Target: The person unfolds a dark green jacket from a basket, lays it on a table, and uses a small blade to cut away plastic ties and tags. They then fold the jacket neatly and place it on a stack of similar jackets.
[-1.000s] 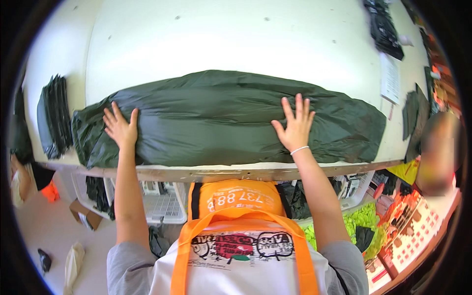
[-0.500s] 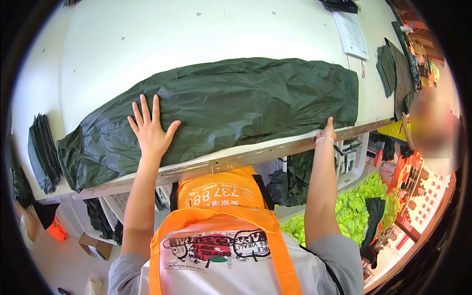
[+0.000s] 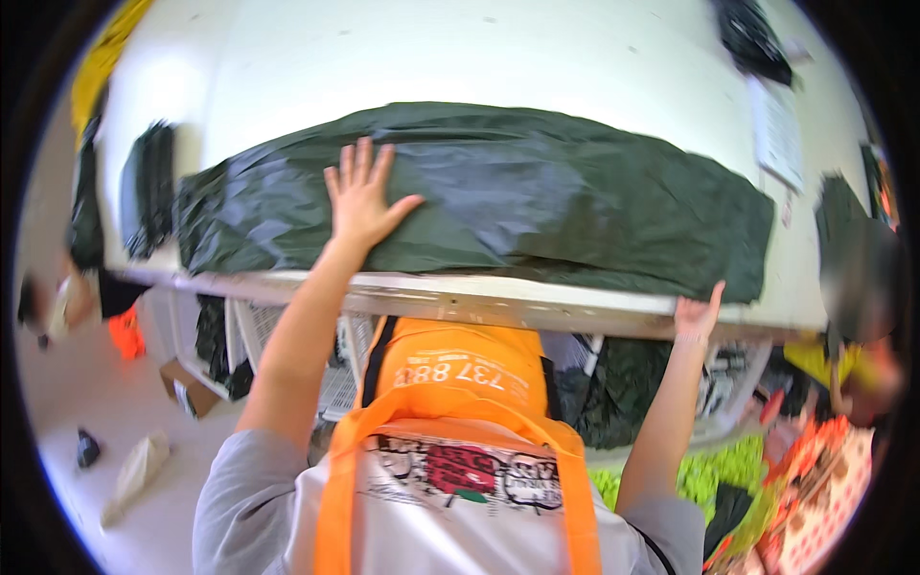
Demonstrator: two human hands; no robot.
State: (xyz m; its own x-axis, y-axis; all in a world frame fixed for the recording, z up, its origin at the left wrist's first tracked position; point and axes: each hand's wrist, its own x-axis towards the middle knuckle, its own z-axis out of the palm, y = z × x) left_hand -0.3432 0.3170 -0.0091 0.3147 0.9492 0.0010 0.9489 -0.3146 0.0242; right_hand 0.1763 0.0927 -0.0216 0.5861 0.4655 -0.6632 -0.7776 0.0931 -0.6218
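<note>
A long piece of folded dark green fabric (image 3: 479, 206), thin and slightly shiny, lies wrinkled along the near edge of the white table (image 3: 537, 57). My left hand (image 3: 364, 206) rests flat on it, left of its middle, with fingers spread. At the fabric's near right corner is my right hand (image 3: 698, 314). Its thumb points up against the fabric's edge and the fingers curl at the table's rim, closed on that edge. Part of those fingers is hidden.
A stack of folded dark pieces (image 3: 149, 192) stands left of the fabric. A black bundle (image 3: 752, 38) and a white paper sheet (image 3: 776, 129) lie at the far right. Below are white crates (image 3: 264, 335), bright yellow-green garments (image 3: 704, 470) and a cardboard box (image 3: 190, 385). Another person (image 3: 867, 374) is at right.
The view has swung, so the scene sits further right. The fabric's left end, earlier slanting toward the near edge, now lies straighter along it. Both hands remain on the fabric.
</note>
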